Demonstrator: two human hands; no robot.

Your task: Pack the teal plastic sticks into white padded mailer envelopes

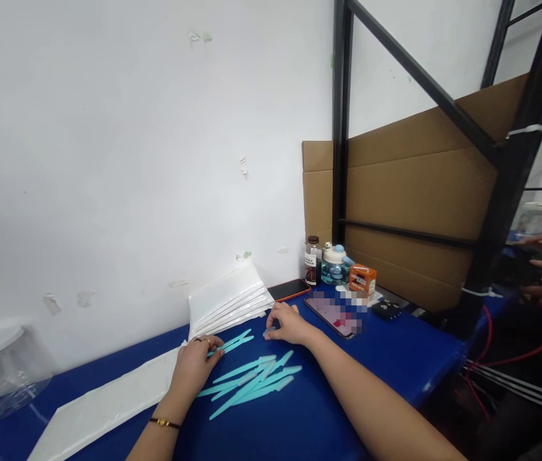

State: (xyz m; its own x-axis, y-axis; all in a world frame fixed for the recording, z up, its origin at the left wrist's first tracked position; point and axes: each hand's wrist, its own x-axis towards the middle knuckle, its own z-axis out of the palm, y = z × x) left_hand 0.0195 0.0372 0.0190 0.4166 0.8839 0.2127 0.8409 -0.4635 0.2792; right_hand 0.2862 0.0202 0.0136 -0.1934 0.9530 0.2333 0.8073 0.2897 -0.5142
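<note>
Brown-capped bottle, jug, orange box near cardboard panel.

The left hand curls palm-down, while the right hand arches, its forearm stretched out.

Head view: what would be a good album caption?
Left hand on teal sticks, right hand at a small clear piece, white packets behind, blue table beneath.

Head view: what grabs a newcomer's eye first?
Probably the turquoise eyebrow razors, loosely heaped on the blue table between the forearms. Next, the fanned stack of white packets by the wall, just beyond the hands. Then the orange box at the back right, in front of brown cardboard.
</note>
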